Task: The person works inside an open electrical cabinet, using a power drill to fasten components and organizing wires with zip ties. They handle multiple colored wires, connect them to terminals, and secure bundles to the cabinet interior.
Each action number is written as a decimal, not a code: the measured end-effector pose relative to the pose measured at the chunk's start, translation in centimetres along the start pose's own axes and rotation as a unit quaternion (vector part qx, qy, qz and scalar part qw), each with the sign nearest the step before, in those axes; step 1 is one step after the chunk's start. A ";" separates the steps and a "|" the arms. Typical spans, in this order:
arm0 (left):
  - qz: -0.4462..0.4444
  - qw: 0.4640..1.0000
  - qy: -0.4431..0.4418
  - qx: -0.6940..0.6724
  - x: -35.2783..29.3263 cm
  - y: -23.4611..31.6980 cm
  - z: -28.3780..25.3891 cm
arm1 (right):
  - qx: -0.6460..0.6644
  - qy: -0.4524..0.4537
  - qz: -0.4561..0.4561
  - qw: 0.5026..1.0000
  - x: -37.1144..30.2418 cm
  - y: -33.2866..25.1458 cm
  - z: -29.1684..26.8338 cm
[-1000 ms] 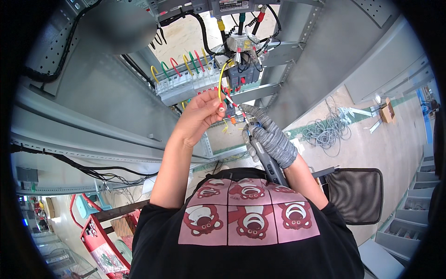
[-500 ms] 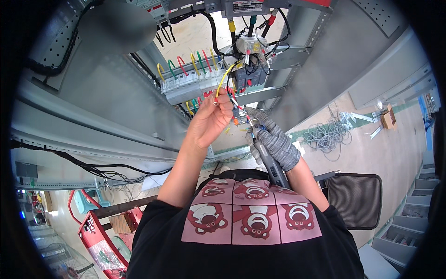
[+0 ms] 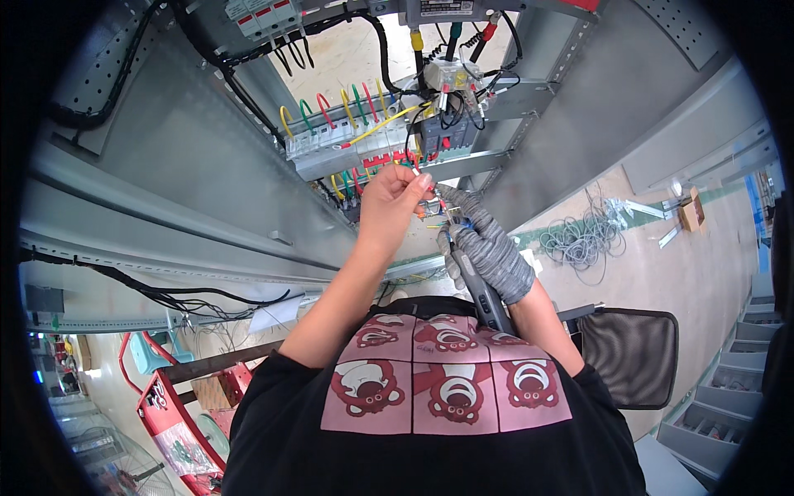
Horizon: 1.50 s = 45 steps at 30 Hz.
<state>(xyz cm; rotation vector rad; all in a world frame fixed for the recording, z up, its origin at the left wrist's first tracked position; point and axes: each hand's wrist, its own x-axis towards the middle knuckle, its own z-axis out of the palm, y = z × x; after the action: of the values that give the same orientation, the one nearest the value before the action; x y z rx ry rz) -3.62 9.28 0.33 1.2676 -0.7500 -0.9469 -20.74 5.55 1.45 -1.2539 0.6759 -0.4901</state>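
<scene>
My bare left hand [image 3: 397, 202] is closed in a pinch at the lower end of a black wire [image 3: 408, 147] with red and white at its end; the fingers partly hide that end. In a grey knit glove, my right hand [image 3: 492, 252] is wrapped round a dark grey handheld electric screwdriver [image 3: 481, 289]. Its thin tip points up toward the left fingertips. A yellow wire [image 3: 376, 131] with a ring-shaped end hangs loose across a row of terminal blocks [image 3: 310, 157]. Behind the wires sits a dark grey breaker [image 3: 451, 132].
Grey cabinet panels [image 3: 165, 157] flank both sides. Short coloured wires [image 3: 357, 103] loop along the blocks. On the floor at right lie coiled grey cable [image 3: 583, 240] and a cardboard box [image 3: 691, 211]. A black mesh chair [image 3: 633, 355] stands right; a red cart [image 3: 178, 422] stands lower left.
My left hand has let go of the yellow wire, which now lies farther left, and has moved slightly right and down to the black wire's end. The right hand has barely moved.
</scene>
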 end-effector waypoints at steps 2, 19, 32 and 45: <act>0.044 0.999 0.025 0.020 0.0 -0.2 0.6 | -0.019 0.006 -0.014 1.000 0.0 0.0 0.0; -0.029 0.997 0.066 0.023 1.8 -3.7 -3.7 | 0.041 -0.032 0.042 0.998 -0.2 -0.3 -0.3; 0.050 0.995 -0.071 -0.048 2.7 -1.4 -7.1 | 0.086 -0.074 0.029 0.993 -0.1 0.1 -0.5; -0.153 0.907 -0.170 -0.353 2.5 6.5 -7.5 | 0.001 -0.070 -0.035 0.997 -0.4 -1.4 0.3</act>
<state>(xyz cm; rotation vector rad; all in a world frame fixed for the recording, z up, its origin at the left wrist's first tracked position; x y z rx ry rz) 5.21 10.55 5.39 0.5833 -0.3977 -1.5511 -20.75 5.69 2.97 -1.3000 0.5150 -0.4549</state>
